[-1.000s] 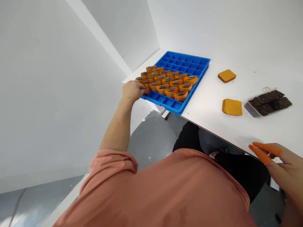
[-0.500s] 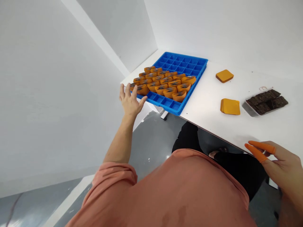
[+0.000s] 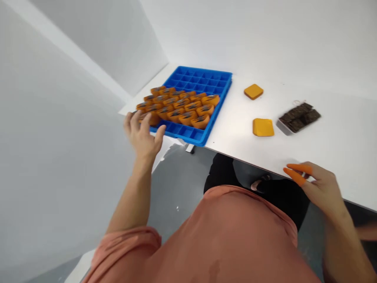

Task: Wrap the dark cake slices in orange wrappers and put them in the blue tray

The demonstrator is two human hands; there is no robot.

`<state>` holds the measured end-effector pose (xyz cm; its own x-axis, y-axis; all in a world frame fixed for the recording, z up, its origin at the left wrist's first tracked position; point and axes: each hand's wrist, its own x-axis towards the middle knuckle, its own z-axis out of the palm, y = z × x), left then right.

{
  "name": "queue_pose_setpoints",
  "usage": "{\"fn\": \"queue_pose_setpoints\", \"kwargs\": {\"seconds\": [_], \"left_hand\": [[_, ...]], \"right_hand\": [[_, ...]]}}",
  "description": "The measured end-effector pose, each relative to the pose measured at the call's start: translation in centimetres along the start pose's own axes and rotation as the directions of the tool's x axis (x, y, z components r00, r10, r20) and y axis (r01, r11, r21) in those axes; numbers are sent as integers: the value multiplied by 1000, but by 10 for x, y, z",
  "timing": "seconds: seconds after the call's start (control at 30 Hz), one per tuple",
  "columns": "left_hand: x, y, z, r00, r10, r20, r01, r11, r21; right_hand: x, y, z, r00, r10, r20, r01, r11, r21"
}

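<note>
A blue plastic compartment tray point(image 3: 203, 80) sits on the white bench point(image 3: 294, 151), with rows of orange-wrapped pieces with dark centres point(image 3: 182, 108) massed over its left part and bare compartments along its far and near sides. The left hand point(image 3: 143, 135) is open, fingers spread, at the tray's near-left edge; blur hides whether it touches a piece. The right hand point(image 3: 319, 186), loosely curled and holding nothing, wears orange finger cots point(image 3: 296, 176) and hovers at the bench's near edge. Right of the tray lie an orange square point(image 3: 253, 91), another orange square point(image 3: 263, 127) and a clear plastic tub point(image 3: 299, 117) of dark brown slabs point(image 3: 299, 116).
</note>
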<state>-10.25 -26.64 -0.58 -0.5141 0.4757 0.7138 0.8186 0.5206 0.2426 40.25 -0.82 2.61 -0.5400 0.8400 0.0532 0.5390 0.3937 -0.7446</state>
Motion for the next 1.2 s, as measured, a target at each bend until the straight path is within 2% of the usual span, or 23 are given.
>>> {"fn": "queue_pose_setpoints", "kwargs": {"seconds": [0.03,0.1,0.13,0.2,0.27,0.3,0.4,0.47,0.53,0.63,0.77,1.0,1.13,1.2], "left_hand": [[1,18,-4,997,80,-14,-81,994,-74],[0,62,-8,967,253,32,-239,941,-242],[-2,85,-8,931,357,80,-315,892,-326],[-10,132,-1,858,494,140,-386,801,-458],[-21,173,20,793,582,179,-399,719,-569],[-27,189,34,775,603,188,-392,693,-605],[-40,220,80,776,584,237,-330,697,-637],[-46,227,103,794,536,286,-282,742,-609],[-49,228,114,808,498,314,-252,774,-581],[-52,225,115,823,487,291,-255,775,-578],[-55,225,110,828,491,269,-277,777,-565],[-55,227,112,826,490,277,-283,787,-548],[-54,226,110,824,472,313,-235,787,-570],[-51,225,109,829,446,338,-168,775,-609]], "right_hand": [[3,1,0,1000,-7,-4,7,1000,11],[14,6,-2,999,6,-45,-5,1000,20],[21,10,-3,997,19,-70,-17,1000,23],[39,19,-8,992,58,-113,-57,998,5],[61,26,-13,984,99,-148,-103,994,-21],[73,29,-16,980,120,-160,-127,991,-30],[114,30,-24,972,159,-173,-179,978,-103],[141,27,-27,968,189,-163,-214,964,-158],[163,22,-29,964,218,-152,-247,945,-214],[185,15,-27,963,257,-79,-269,911,-312],[198,12,-25,937,348,-15,-326,861,-391],[198,19,-32,931,359,-59,-364,914,-179],[193,17,-38,911,397,-109,-400,917,-1],[190,18,-42,905,403,-137,-398,915,62]]}}
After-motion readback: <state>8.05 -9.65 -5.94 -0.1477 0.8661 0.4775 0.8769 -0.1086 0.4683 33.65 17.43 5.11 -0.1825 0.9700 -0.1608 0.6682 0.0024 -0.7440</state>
